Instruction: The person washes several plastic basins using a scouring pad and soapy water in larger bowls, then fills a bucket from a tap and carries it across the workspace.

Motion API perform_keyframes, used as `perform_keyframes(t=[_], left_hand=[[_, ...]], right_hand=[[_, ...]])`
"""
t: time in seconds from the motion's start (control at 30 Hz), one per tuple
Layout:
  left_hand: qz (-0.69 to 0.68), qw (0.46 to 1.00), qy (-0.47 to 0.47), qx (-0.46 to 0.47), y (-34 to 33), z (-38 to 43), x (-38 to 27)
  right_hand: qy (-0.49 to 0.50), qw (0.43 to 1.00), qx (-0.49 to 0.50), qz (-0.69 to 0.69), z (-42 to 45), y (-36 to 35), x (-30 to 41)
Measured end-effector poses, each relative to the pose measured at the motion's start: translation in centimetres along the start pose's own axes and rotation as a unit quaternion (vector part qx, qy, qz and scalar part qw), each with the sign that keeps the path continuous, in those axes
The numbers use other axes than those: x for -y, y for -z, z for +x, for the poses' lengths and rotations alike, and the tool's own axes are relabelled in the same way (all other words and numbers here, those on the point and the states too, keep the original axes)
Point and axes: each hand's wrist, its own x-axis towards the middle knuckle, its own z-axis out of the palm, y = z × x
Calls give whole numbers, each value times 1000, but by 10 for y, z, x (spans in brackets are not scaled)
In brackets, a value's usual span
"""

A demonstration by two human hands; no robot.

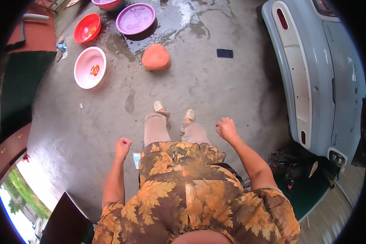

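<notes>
My left hand [123,148] hangs in the air at my left side, its fingers curled into a loose fist with no object visible in it. On my right, my right hand [227,129] is held out empty, with the fingers slightly bent and apart. Neither touches anything. Ahead of my feet stands a small orange stool [156,57] on the concrete floor [183,88]. To its left sits a pale pink basin [82,74] with an orange-red pattern or item at its bottom. A dark smartphone [224,53] lies flat to the stool's right.
A red basin [80,32] and a purple basin holding water [145,21] stand farther ahead, near a wet patch [177,23]. The rear of a light blue vehicle [320,76] borders the right side. A doorway [23,189] opens at lower left.
</notes>
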Motion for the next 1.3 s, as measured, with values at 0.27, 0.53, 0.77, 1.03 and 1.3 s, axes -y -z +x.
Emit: perform_keyframes(t=[0.27,0.53,0.77,1.03,1.3], left_hand=[[13,998,-60,23,6,61,-72],[226,954,-158,118,36,146,-173],[345,908,-139,193,28,193,-262],[374,898,-128,192,18,205,-344],[321,935,-95,113,73,227,-405]], right_hand=[[153,965,178,-120,147,85,78],[171,944,219,-176,240,159,131],[190,927,262,-187,337,219,104],[157,853,472,160,406,294,38],[292,818,466,170,444,339,51]])
